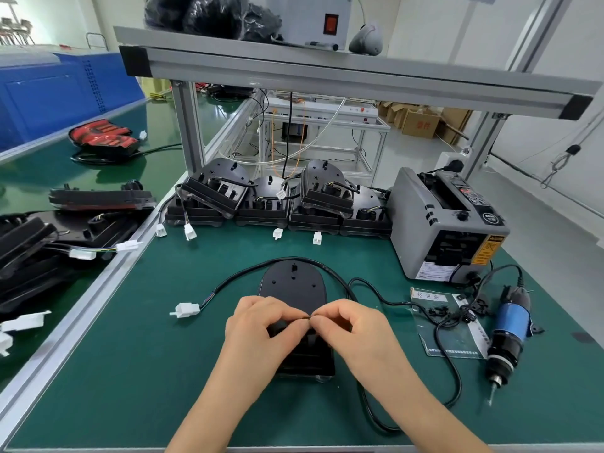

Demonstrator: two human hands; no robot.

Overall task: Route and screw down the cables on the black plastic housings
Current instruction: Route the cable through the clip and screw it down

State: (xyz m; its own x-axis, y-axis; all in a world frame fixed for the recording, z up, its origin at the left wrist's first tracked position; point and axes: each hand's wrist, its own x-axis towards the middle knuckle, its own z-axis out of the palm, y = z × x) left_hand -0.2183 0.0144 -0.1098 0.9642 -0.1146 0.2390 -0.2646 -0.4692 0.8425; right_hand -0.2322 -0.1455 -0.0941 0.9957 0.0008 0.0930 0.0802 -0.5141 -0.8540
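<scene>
A black plastic housing point(292, 286) lies flat on the green mat in front of me. Its black cable point(248, 271) loops round the far end and ends in a white connector point(185, 310) at the left. My left hand point(261, 325) and my right hand point(353, 328) meet over the housing's middle. Both pinch a thin black piece of cable between thumb and fingertips. The near half of the housing is partly hidden under my hands.
An electric screwdriver point(508, 328) lies at the right beside a clear sheet with small black clips point(438, 312). A grey tape dispenser point(447, 223) stands behind it. Several finished housings point(277, 197) line the back. More housings point(65, 223) sit on the conveyor at left.
</scene>
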